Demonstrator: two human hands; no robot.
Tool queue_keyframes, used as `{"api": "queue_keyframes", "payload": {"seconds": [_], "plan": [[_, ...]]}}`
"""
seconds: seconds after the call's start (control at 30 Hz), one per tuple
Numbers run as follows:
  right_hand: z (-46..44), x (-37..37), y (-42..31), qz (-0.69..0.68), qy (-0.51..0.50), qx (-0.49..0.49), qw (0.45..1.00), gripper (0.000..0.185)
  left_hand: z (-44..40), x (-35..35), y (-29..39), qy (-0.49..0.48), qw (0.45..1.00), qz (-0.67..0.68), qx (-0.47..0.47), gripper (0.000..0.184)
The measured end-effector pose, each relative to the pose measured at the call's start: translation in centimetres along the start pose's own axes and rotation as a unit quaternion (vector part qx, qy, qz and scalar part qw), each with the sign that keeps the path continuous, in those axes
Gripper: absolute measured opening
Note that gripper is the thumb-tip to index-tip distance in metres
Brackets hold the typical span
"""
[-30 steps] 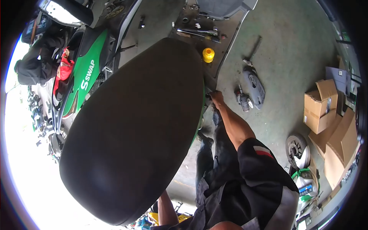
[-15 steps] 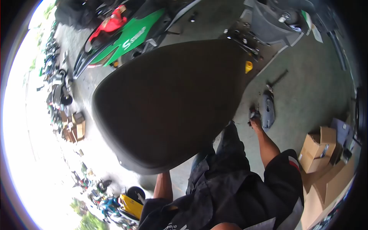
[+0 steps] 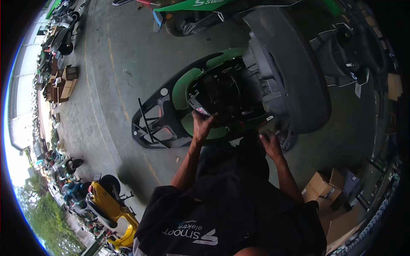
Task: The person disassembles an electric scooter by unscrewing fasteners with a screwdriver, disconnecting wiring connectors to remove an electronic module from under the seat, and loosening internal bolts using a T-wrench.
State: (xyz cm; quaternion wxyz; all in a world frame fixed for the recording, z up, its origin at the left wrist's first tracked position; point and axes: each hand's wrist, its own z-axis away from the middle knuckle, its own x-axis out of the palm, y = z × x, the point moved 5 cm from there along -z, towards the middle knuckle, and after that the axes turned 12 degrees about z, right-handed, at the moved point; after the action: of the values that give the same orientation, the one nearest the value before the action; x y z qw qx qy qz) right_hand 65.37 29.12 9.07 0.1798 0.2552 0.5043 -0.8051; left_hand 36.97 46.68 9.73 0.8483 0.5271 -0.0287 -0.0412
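A green and black scooter (image 3: 185,91) stands in front of me with its black seat (image 3: 299,72) tilted up toward the right. The seat's grey underside faces the exposed dark cavity (image 3: 226,91) in the body. My left hand (image 3: 202,126) rests at the near edge of that cavity, thumb and fingers apart, beside a small part with a white and red label (image 3: 200,110). To the right, below the raised seat, my right hand (image 3: 270,143) has curled fingers close to the scooter's side. What it holds, if anything, is too dark to make out.
Another green scooter (image 3: 192,17) stands across the floor. Dark body panels (image 3: 346,59) lie at the right, and cardboard boxes (image 3: 322,185) stand at the lower right. A yellow scooter (image 3: 102,205) and several other scooters line the left side.
The seat, which filled the view above my left hand, now stands tilted to the right, exposing the cavity. My left hand has moved to the cavity's edge; my right hand is nearer the scooter.
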Motion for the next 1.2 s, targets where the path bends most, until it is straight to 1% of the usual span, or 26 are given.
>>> {"api": "queue_keyframes", "payload": {"seconds": [0.03, 0.07, 0.1, 0.13, 0.2, 0.27, 0.3, 0.37, 0.4, 0.43, 0.47, 0.5, 0.53, 0.57, 0.6, 0.67, 0.73, 0.77, 0.87, 0.97, 1.03, 1.07, 1.1, 1.13, 1.17, 1.2], "plan": [[-0.3, 0.2, -4.5, -0.04, -0.029, 0.018, 0.999, 0.014, 0.0, -0.1, 0.5, -0.01, 1.0, 0.006, -0.002, 0.074], [-0.7, 1.1, -6.6, -0.035, -0.047, 0.016, 0.998, 0.015, 0.1, -0.3, 0.5, -0.014, 1.0, 0.014, -0.01, 0.074], [-1.2, 2.2, -8.2, -0.032, -0.063, 0.012, 0.997, 0.017, 0.1, -0.6, 1.1, -0.001, 0.999, -0.02, 0.025, 0.076], [-1.8, 3.4, -9.3, -0.035, -0.045, -0.005, 0.998, 0.019, -0.1, -0.9, 1.6, 0.011, 0.996, -0.055, 0.064, 0.077], [-3.1, 5.4, -11.6, -0.036, -0.017, -0.022, 0.999, 0.021, -0.3, -1.2, 0.9, -0.023, 0.998, -0.022, 0.057, 0.079], [-4.3, 5.9, -14.5, -0.054, 0.055, -0.099, 0.992, 0.034, -0.1, -0.9, 0.6, -0.058, 0.993, -0.085, 0.054, 0.085], [-5.0, 6.1, -15.2, -0.051, 0.056, -0.097, 0.992, 0.034, 0.0, -0.7, 0.4, -0.061, 0.993, -0.083, 0.052, 0.085], [-6.2, 6.1, -17.1, -0.114, 0.053, -0.167, 0.978, 0.049, 0.3, 0.5, 0.6, -0.13, 0.976, -0.127, 0.123, 0.086], [-6.5, 5.9, -17.4, -0.112, 0.054, -0.167, 0.978, 0.049, 0.4, 1.1, 1.0, -0.164, 0.962, -0.148, 0.16, 0.086], [-6.8, 6.1, -17.3, -0.105, 0.019, -0.13, 0.986, 0.052, 0.8, 1.3, 1.3, -0.193, 0.96, -0.122, 0.161, 0.084], [-7.1, 6.2, -16.9, -0.099, -0.016, -0.092, 0.991, 0.054, 0.8, 1.0, 1.6, -0.193, 0.96, -0.12, 0.162, 0.084], [-7.8, 7.0, -14.8, -0.107, -0.006, -0.096, 0.99, 0.053, 0.9, 0.7, 2.1, -0.223, 0.955, -0.112, 0.159, 0.082], [-7.5, 6.7, -14.7, -0.105, -0.007, -0.097, 0.99, 0.053, 0.9, 0.2, 2.5, -0.251, 0.95, -0.104, 0.156, 0.08], [-7.3, 6.6, -14.6, -0.133, 0.003, -0.073, 0.988, 0.053, 0.5, -1.4, 1.9, -0.253, 0.949, -0.082, 0.169, 0.07], [-7.1, 6.3, -14.2, -0.163, 0.015, -0.048, 0.985, 0.053, 0.3, -2.3, 2.4, -0.251, 0.95, -0.081, 0.169, 0.07], [-7.0, 6.7, -13.0, -0.181, 0.025, -0.048, 0.982, 0.05, 0.1, -4.3, 3.9, -0.191, 0.973, -0.034, 0.122, 0.058], [-6.9, 6.8, -12.8, -0.214, 0.02, -0.037, 0.976, 0.048, -0.3, -5.9, 6.3, -0.142, 0.98, -0.053, 0.129, 0.047], [-7.0, 7.1, -12.6, -0.215, 0.019, -0.035, 0.976, 0.048, -0.4, -6.4, 7.2, -0.124, 0.985, -0.033, 0.117, 0.042], [-8.1, 7.9, -12.5, -0.235, 0.001, -0.034, 0.972, 0.046, -1.8, -7.7, 7.6, -0.11, 0.983, -0.036, 0.139, 0.035], [-9.3, 8.8, -13.6, -0.273, -0.026, -0.042, 0.961, 0.05, -2.9, -8.1, 8.1, -0.118, 0.985, -0.043, 0.121, 0.036], [-10.5, 9.8, -13.7, -0.193, -0.076, -0.038, 0.977, 0.054, -2.8, -7.5, 8.9, -0.14, 0.98, -0.078, 0.12, 0.039], [-11.0, 10.2, -13.7, -0.196, -0.075, -0.036, 0.977, 0.054, -2.7, -7.0, 9.3, -0.161, 0.974, -0.111, 0.119, 0.042], [-11.2, 10.5, -14.3, -0.167, -0.099, -0.052, 0.98, 0.057, -2.6, -6.5, 9.5, -0.164, 0.973, -0.112, 0.117, 0.042], [-11.6, 10.8, -14.7, -0.138, -0.122, -0.068, 0.981, 0.059, -2.3, -5.7, 9.7, -0.19, 0.969, -0.104, 0.122, 0.044], [-12.2, 11.4, -13.9, -0.14, -0.121, -0.065, 0.981, 0.059, -2.2, -5.1, 9.8, -0.217, 0.963, -0.096, 0.127, 0.047], [-12.8, 12.4, -12.9, -0.062, -0.116, -0.098, 0.986, 0.06, -2.4, -4.8, 9.6, -0.221, 0.962, -0.098, 0.125, 0.047]]}}
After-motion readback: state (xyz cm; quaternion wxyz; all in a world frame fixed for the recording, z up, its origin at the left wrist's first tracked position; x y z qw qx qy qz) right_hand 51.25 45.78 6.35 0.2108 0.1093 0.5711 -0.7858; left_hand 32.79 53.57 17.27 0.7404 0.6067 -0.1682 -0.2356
